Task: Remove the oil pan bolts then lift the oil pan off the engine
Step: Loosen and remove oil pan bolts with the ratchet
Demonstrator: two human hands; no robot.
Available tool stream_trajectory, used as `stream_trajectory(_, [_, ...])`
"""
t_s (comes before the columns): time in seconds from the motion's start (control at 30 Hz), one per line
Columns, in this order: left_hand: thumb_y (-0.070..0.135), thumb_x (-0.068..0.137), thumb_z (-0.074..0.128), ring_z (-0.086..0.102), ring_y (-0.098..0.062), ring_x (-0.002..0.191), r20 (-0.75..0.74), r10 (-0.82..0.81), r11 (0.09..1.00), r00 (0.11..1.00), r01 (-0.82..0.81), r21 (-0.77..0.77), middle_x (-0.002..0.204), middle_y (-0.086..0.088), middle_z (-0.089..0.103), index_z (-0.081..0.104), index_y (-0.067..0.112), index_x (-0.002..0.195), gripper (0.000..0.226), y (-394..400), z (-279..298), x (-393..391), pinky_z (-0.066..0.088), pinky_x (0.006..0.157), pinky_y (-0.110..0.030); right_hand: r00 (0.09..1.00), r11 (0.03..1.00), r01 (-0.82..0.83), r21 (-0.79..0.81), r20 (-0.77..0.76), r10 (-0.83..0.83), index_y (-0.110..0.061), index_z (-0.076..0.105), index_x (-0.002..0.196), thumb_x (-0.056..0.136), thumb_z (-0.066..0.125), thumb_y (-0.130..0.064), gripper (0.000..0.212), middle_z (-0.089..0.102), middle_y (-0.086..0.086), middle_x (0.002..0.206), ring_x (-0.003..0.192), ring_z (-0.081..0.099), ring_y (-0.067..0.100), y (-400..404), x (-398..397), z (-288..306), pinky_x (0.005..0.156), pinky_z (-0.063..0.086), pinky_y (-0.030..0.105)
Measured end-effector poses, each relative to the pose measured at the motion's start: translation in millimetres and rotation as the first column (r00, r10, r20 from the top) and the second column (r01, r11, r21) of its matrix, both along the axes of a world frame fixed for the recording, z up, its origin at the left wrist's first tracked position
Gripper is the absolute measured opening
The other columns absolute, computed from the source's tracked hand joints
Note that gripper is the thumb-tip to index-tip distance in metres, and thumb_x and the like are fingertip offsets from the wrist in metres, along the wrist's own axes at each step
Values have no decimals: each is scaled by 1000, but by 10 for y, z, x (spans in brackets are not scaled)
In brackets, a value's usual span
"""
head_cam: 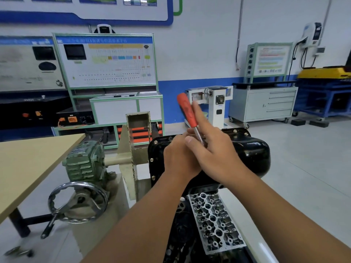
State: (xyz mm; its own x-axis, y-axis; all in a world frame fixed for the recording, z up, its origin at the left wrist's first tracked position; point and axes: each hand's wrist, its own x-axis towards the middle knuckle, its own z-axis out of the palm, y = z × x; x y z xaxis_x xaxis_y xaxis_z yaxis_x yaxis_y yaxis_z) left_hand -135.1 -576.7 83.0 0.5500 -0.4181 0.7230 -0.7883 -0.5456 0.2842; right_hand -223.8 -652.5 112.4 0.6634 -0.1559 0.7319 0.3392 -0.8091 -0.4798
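The black oil pan (252, 150) sits on top of the engine, which is mounted upside down on a stand. Small bolts (151, 160) show along its left flange and at its far edge. My right hand (214, 149) grips the metal shaft of a red-handled driver (185, 109), whose handle points up and away. My left hand (178, 158) is curled over the pan just under the tool's tip; what its fingers hold is hidden. The aluminium cylinder head face (214, 221) shows below my forearms.
The engine stand's green gearbox (85, 162) and chrome handwheel (77, 202) are at the left, beside a wooden tabletop (28, 164). Training panels, a grey drawer cabinet (266, 105) and a second white stand (214, 103) line the far wall. Open floor lies to the right.
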Motion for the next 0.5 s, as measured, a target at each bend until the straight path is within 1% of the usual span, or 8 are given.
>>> stream_trajectory(0.03, [37, 89, 48, 61, -23, 81, -9, -3, 1000, 1000, 3, -4, 80, 8, 57, 50, 31, 86, 7, -1, 14, 4, 38, 64, -31, 999, 999, 30, 20, 37, -31, -50, 21, 160, 99, 54, -34, 71, 71, -3, 97, 90, 61, 6, 17, -2, -45, 81, 47, 19])
stream_trajectory(0.1, [38, 86, 46, 56, -22, 73, -11, -20, 1000, 1000, 20, 6, 72, 12, 43, 45, 34, 78, 9, -10, 36, 6, 33, 59, -28, 991, 969, 59, 240, 103, -86, -43, 37, 157, 102, 53, -35, 57, 72, -9, 97, 90, 65, 1, 75, 15, -141, 82, 51, 17])
stream_trajectory(0.17, [40, 84, 49, 56, -20, 75, -60, -45, 997, 997, 48, 55, 74, 12, 42, 53, 34, 79, 9, -37, 52, 54, 28, 54, -27, 979, 842, 52, 537, 138, -149, -34, 58, 142, 105, 51, -32, 38, 73, -11, 87, 84, 68, 1, 125, 75, -163, 84, 56, 22])
stream_trajectory(0.2, [43, 82, 50, 56, -18, 79, -102, -75, 994, 992, 83, 75, 79, 12, 47, 59, 35, 87, 13, -38, 57, 105, 30, 55, -26, 973, 750, 35, 660, 148, -176, -26, 65, 129, 106, 49, -30, 28, 75, -8, 86, 83, 71, 4, 128, 110, -135, 87, 59, 31])
stream_trajectory(0.27, [44, 79, 52, 59, -13, 89, -207, -178, 978, 962, 197, 73, 96, 13, 63, 68, 38, 108, 34, 7, 78, 253, 43, 67, -28, 964, 608, -15, 794, 174, -203, -17, 66, 112, 106, 47, -27, 22, 77, 1, 87, 85, 76, 15, 100, 168, -31, 89, 61, 45])
stream_trajectory(0.37, [19, 88, 59, 65, -11, 112, -454, -278, 961, 847, 241, -138, 117, 9, 71, 70, 26, 127, 41, 129, 129, 480, 46, 97, -24, 963, 602, -44, 797, 195, -188, -16, 62, 100, 104, 45, -22, 18, 77, 7, 79, 77, 77, 19, -13, 194, 105, 77, 63, 40])
stream_trajectory(0.43, [5, 92, 55, 64, -14, 117, -502, -228, 972, 835, 165, -168, 122, 3, 71, 68, 17, 132, 44, 149, 127, 583, 40, 98, -18, 960, 661, -54, 749, 220, -171, -23, 59, 97, 101, 44, -23, 15, 76, 7, 74, 72, 76, 20, -96, 174, 124, 68, 58, 29])
stream_trajectory(0.5, [2, 90, 55, 60, -20, 118, -464, -150, 988, 873, 113, -109, 128, -3, 68, 68, 18, 132, 47, 87, 133, 638, 40, 99, -23, 959, 706, -54, 706, 233, -160, -32, 57, 102, 101, 43, -26, 15, 75, 5, 70, 75, 75, 23, -160, 146, 79, 71, 54, 28])
